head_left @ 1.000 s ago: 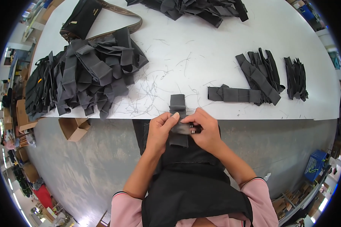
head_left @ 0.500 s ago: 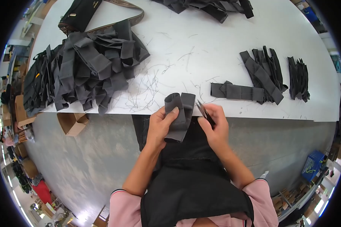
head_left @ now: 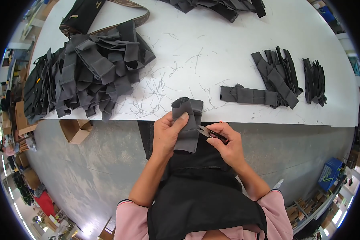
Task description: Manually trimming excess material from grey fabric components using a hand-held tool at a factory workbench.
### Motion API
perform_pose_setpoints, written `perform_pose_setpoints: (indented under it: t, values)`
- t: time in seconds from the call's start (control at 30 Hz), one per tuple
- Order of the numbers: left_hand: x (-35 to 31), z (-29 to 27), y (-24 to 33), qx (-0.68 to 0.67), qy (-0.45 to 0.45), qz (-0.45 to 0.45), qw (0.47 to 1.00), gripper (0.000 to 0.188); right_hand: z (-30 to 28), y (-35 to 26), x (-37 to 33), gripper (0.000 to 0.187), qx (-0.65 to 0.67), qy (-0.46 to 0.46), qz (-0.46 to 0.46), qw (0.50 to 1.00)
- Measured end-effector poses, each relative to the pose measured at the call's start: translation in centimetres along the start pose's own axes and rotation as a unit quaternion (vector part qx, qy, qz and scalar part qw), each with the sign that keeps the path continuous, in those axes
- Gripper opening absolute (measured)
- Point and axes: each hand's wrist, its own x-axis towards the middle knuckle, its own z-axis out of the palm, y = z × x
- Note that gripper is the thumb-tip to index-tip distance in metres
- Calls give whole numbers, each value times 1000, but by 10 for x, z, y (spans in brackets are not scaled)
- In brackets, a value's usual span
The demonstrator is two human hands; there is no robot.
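My left hand [head_left: 167, 134] pinches a folded dark grey fabric strip [head_left: 187, 136] at the table's front edge, thumb on top and the fingers behind it. The strip's upper end curls over in a loop. In my right hand [head_left: 229, 145] is a pair of small black-handled thread snips [head_left: 217, 137]. Their pointed metal blades, slightly parted, reach the right edge of the strip, near a stitched line. Whether a thread lies between the blades is too small to tell.
On the white table [head_left: 212, 52], a big heap of grey strips [head_left: 96, 72] lies left, beside a black bag [head_left: 82, 18]. Smaller bundles [head_left: 274, 80] of strips lie right, another pile [head_left: 224, 6] at the far edge. Loose thread ends [head_left: 152, 94] litter the middle. A cardboard box [head_left: 76, 131] stands below.
My right hand has turned the snips from pointing up and away to pointing left, bringing the blades to the strip's edge. The left hand has shifted slightly left with the strip.
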Motion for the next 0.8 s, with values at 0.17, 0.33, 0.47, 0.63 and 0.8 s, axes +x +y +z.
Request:
perform_pose_setpoints:
  t: [0.17,0.33,0.47,0.63,0.8]
  values:
    - [0,-2,-2,6,-8,12,1000,21,4,-5,-3,21,-111,26,-49,992]
    - [-1,-2,0,3,-14,11,1000,21,7,0,-5,20,18,30,4,999]
    - [-4,-1,2,1,-11,1,1000,21,9,-1,-5,18,-24,48,-24,998]
    - [-4,1,2,-6,-11,7,1000,16,5,-16,-5,29,-287,77,-264,917]
    - [-3,-2,-1,17,-26,0,1000,13,-1,-32,2,30,-387,2,-272,881]
